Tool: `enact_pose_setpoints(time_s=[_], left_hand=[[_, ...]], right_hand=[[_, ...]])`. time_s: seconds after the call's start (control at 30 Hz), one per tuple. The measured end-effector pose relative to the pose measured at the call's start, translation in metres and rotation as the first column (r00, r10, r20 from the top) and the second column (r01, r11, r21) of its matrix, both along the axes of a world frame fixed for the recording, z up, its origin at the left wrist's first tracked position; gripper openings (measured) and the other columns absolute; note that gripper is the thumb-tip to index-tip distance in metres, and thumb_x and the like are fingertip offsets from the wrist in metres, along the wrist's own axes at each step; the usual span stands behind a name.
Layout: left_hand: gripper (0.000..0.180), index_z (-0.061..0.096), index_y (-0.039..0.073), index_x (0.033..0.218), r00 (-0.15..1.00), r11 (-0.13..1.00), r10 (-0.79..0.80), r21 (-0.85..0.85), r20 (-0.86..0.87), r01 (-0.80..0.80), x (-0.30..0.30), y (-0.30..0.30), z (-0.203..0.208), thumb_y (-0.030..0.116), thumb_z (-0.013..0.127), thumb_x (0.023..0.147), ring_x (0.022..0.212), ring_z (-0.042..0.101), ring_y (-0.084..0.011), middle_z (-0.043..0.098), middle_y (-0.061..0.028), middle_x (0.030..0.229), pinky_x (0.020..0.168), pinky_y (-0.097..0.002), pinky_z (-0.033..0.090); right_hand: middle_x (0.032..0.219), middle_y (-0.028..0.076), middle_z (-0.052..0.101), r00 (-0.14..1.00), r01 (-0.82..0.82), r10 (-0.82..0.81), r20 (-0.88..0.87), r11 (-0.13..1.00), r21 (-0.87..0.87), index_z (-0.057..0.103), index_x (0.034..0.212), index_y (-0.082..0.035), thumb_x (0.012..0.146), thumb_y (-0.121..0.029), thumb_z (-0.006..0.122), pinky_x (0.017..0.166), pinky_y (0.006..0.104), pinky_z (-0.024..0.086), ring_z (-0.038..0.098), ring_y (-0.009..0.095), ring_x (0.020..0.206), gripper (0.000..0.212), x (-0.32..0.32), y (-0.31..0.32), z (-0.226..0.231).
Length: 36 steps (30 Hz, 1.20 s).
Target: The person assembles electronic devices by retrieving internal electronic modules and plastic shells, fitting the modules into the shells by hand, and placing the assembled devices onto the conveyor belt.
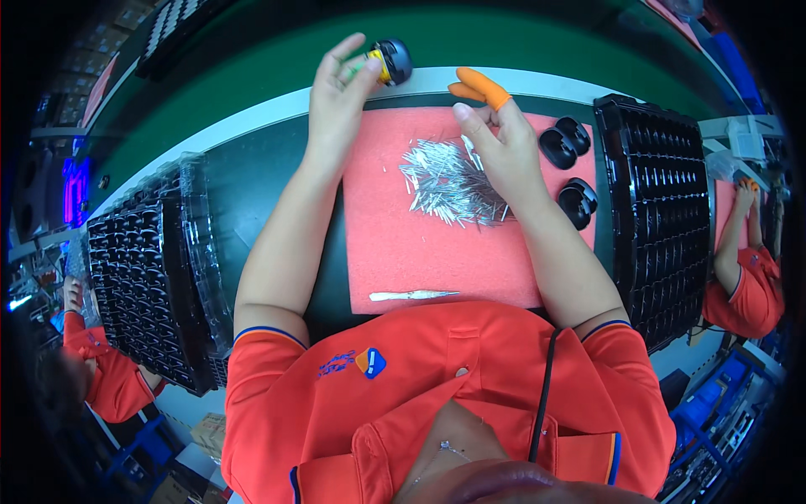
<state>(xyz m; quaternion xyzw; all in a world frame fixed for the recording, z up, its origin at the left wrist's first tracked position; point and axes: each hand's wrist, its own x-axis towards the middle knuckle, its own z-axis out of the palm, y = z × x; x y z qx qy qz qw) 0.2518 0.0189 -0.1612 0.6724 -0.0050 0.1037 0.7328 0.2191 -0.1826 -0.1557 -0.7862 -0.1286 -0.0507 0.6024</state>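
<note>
Left hand (336, 105) is pinching dark case (398, 61) off pink mat (445, 260)'s 11 o'clock; probably light, stiff, slick: grip sides. Right hand (509, 149) is hovering half-curled, 1 o'clock; can't tell if holding anything.

Far side: green belt (537, 46)
Left edge: purple light (75, 191), co-worker in red (117, 382)
Right edge: second co-worker (747, 294)
Lower left: cartons (210, 433)
Lower right: blue bin (703, 405)

Coral-pink mat (453, 260) on a dark green worktop (264, 168)
Silvery-white slivers (441, 181); black cases (579, 204); right, a glossy black tray stack (663, 202) patterned in rows; orange finger covers (483, 86); a blue-black case (396, 61) with yellow; red shirt (403, 361) with blue trim.
</note>
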Motion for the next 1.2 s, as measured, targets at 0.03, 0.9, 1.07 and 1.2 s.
enact_pose_setpoints(time_s=[0.03, 0.9, 1.07, 1.2], left_hand=[[0.053, 0.042, 0.0, 0.132, 0.998, 0.996, 0.052, 0.066, 0.027, -0.054, 0.01, 0.009, -0.003, 0.022, 0.063, 0.089, 0.098, 0.059, -0.0151, 0.06, -0.0153, 0.111, 0.085, -0.0257, 0.047], [0.033, 0.052, 0.003, 0.125, 0.913, 0.855, 0.295, 0.349, 0.281, -0.383, 0.056, 0.045, -0.027, 0.02, 0.05, 0.096, 0.113, 0.054, -0.0215, 0.059, -0.014, 0.118, 0.097, -0.0299, 0.041], [0.019, 0.059, 0.002, 0.103, 0.947, 0.975, 0.213, 0.014, 0.239, -0.223, 0.045, 0.011, -0.037, 0.017, 0.057, 0.092, 0.089, 0.055, -0.0103, 0.062, -0.0019, 0.095, 0.081, -0.0248, 0.041], [0.023, 0.059, 0.003, 0.109, 0.992, 0.993, 0.066, 0.086, 0.107, -0.076, 0.026, -0.02, -0.029, 0.019, 0.053, 0.095, 0.094, 0.056, -0.0103, 0.063, -0.0041, 0.099, 0.085, -0.0252, 0.042]], right_hand=[[0.112, 0.002, 0.063, 1.0, -0.008, 0.008, -0.019, 1.0, -0.007, 0.051, 0.13, -0.004, 0.09, -0.015, 0.061, 0.068, 0.0193, 0.042, 0.047, 0.003, 0.07, 0.042, 0.0, 0.001, 0.0], [0.112, 0.008, 0.059, 0.872, -0.049, 0.303, 0.384, 0.836, -0.546, 0.066, 0.106, -0.011, 0.078, -0.022, 0.07, 0.084, 0.0382, 0.042, 0.053, 0.027, 0.096, 0.029, -0.029, 0.049, -0.02], [0.103, 0.007, 0.06, 0.86, -0.063, 0.363, 0.36, 0.774, -0.63, 0.067, 0.093, -0.01, 0.077, -0.02, 0.071, 0.079, 0.0387, 0.039, 0.052, 0.026, 0.092, 0.019, -0.024, 0.052, -0.025], [0.092, 0.007, 0.06, 0.875, -0.04, 0.347, 0.337, 0.746, -0.665, 0.067, 0.091, -0.01, 0.077, -0.02, 0.071, 0.078, 0.0392, 0.039, 0.053, 0.025, 0.089, 0.017, -0.025, 0.048, -0.026]])
